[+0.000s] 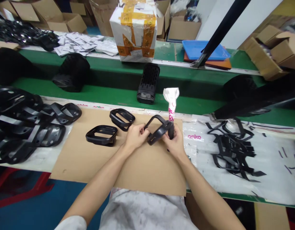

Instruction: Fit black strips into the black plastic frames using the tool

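A black plastic frame [158,130] with an open middle is raised at a tilt above the cardboard sheet [147,172]. My left hand [136,137] pinches its left edge between thumb and fingers. On the other side, my right hand [176,143] is closed around a black-handled tool [170,131] and also steadies the frame's right end. White wrapping with pink writing covers the tool's upper part; its working end is hidden. Two similar frames, one nearer [101,140] and one farther [122,117], lie on the cardboard left of my left hand.
Many black frames [49,134] are heaped at the left. Thin black scraps [233,148] lie on the white sheet at the right. Behind stand a black slotted housing [148,83], a taped box [135,35] and a blue tray [205,50]. A black post [221,32] rises at the back right.
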Tool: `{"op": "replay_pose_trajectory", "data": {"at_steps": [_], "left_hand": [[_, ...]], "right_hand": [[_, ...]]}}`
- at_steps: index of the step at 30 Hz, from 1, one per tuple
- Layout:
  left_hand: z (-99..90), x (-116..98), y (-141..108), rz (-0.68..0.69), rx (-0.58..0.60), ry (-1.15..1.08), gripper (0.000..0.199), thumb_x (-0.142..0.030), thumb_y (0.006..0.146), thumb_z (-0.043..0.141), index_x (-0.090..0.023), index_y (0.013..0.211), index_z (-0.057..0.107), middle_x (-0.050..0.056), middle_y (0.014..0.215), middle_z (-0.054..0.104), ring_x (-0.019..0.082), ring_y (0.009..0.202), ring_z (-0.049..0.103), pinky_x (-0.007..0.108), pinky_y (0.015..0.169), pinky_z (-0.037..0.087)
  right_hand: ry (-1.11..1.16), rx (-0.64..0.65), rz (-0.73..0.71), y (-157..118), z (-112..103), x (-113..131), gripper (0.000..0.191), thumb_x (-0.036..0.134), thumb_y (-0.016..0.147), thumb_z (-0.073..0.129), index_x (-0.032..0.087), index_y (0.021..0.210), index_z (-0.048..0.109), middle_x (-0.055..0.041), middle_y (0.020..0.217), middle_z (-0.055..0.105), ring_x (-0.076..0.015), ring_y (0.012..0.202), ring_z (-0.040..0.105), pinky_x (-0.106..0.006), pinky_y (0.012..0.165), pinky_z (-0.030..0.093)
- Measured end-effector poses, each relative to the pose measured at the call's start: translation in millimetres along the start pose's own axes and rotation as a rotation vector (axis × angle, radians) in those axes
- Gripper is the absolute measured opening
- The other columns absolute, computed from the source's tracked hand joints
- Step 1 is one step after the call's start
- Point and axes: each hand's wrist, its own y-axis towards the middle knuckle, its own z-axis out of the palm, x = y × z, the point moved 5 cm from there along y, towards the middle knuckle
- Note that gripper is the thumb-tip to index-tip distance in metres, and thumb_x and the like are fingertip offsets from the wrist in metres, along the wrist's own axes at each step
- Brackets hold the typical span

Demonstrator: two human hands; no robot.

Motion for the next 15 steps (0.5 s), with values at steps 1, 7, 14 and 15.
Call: {"op": "replay_pose_trajectory", "data": {"at_steps": [1,7,14,15], "left_hand": [[0.3,0.9,-0.9,-0.004,0.021,0.032,0.027,-0.025,0.083,0.053,-0.019,0.058,0.043,-0.006,0.050,0.041,0.010,0.050,0.040,0.027,0.054,0.025],[-2.6,-2.5,-3.1,0.016,0.154,0.029,0.030,-0.026,0.077,0.056,-0.020,0.054,0.038,-0.006,0.048,0.034,0.009,0.049,0.033,0.027,0.054,0.023],[-7.5,-7.4,-6.1,-0.036,0.394,-0.701,0.040,-0.053,0.087,0.051,-0.017,0.070,0.057,0.004,0.068,0.057,0.016,0.063,0.051,0.030,0.062,0.040],[-7.4,-8.4,-5.7,-0.031,0.393,-0.785,0.041,-0.053,0.087,0.049,-0.016,0.074,0.060,0.007,0.073,0.061,0.018,0.066,0.054,0.032,0.064,0.044]], "right_hand": [[0.009,-0.027,-0.005,-0.4,-2.1,-0.8,0.039,0.036,0.082,0.078,0.023,0.113,0.059,0.0105,0.062,0.042,-0.0119,0.053,0.042,-0.024,0.054,0.041],[0.180,-0.101,0.118,-2.6,-6.2,-6.8,0.041,0.051,0.086,0.074,0.027,0.111,0.052,0.0105,0.061,0.048,-0.0087,0.039,0.036,-0.022,0.037,0.032],[0.197,-0.012,0.214,-1.4,4.6,-13.6,0.049,0.072,0.091,0.061,0.027,0.088,0.043,0.0132,0.048,0.037,-0.0084,0.031,0.031,-0.021,0.030,0.026],[0.181,0.007,0.216,-0.9,5.3,-14.6,0.050,0.073,0.091,0.060,0.026,0.088,0.044,0.0125,0.048,0.039,-0.0084,0.032,0.032,-0.021,0.031,0.026]]}}
